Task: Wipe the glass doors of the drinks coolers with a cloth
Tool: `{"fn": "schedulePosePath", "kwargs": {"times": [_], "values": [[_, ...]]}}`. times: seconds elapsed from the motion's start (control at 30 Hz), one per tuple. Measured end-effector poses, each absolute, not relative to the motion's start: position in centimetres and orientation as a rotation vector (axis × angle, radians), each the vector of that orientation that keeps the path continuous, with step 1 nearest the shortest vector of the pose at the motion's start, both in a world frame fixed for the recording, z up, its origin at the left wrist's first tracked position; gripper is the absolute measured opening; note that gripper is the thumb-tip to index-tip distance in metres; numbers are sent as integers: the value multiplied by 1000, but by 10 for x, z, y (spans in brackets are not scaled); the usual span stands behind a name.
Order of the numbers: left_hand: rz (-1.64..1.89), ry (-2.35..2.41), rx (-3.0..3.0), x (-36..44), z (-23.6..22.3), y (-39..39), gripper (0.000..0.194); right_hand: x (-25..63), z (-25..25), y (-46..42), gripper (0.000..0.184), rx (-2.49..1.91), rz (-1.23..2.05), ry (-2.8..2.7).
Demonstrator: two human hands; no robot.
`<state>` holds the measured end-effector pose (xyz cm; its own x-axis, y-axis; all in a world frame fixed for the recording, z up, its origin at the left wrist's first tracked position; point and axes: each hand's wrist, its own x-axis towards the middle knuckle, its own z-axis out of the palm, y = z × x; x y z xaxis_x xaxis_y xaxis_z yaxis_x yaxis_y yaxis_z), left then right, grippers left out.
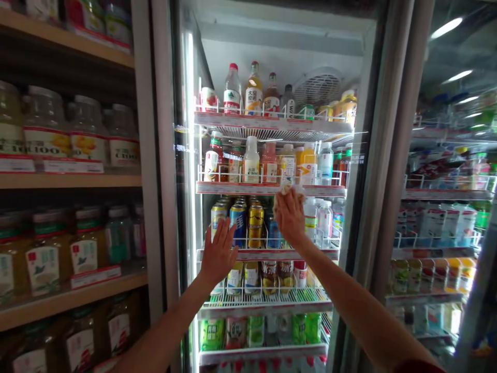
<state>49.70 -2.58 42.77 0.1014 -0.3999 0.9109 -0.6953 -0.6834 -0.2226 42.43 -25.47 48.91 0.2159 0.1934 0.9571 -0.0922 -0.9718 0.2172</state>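
Note:
A tall glass door [240, 46] of a lit drinks fridge stands shut before me. My right hand [291, 217] presses a crumpled pale cloth [278, 203] against the glass, level with the third shelf. To its left, my left hand [219, 251] is raised with the palm toward the glass and fingers spread, holding nothing; whether it touches the glass I cannot tell. Behind the glass, near the hands, are gold cans [255, 228], blue cans [237, 217] and a white bottle [251, 160].
Wooden shelves [70, 181] with jars and bottles line the left side. On the right, another glass-doored fridge [446, 195] holds drinks and cartons. A metal door frame [392, 155] runs between the two fridges. Price strips [272, 189] edge the wire shelves.

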Motion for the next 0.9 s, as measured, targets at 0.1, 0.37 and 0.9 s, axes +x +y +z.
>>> {"fn": "schedulePosePath", "kwargs": {"times": [0.1,0.37,0.9], "values": [[1601,-1107,2165,499,411,-13,55,425,422,-235,51,2214,1481,526],[1545,-910,2324,510,406,24,52,445,465,-207,51,2315,1586,317],[1247,-961,2540,517,352,84,63,472,409,-153,54,2425,1342,726]]}}
